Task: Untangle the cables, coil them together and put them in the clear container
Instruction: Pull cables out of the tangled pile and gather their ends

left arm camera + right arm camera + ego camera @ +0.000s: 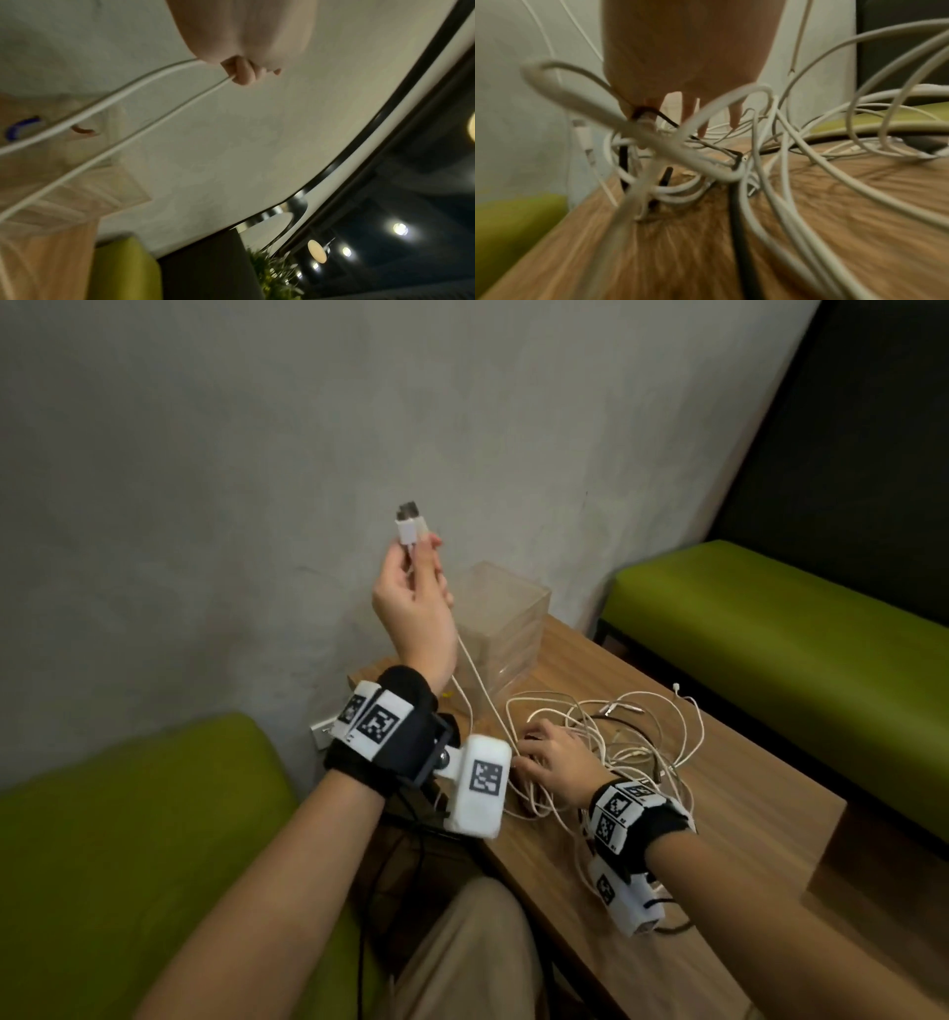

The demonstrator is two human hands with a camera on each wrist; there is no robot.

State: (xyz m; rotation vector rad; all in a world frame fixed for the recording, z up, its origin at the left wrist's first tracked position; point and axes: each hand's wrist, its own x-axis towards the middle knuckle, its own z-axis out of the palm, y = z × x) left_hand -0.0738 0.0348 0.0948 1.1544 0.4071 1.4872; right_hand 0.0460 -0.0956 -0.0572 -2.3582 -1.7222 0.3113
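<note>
My left hand raised, pinching white cable just below USB plug. Cable runs taut, down and right, into tangle on table. My right hand nearer tangle, resting on it, fingers spread among loops; whether gripping a strand, cannot tell. Container behind tangle, near wall, nothing visible inside. Crossings blurred in right wrist view; knot point hidden under hand.

Cable tangle lies on table, container behind it.
</note>
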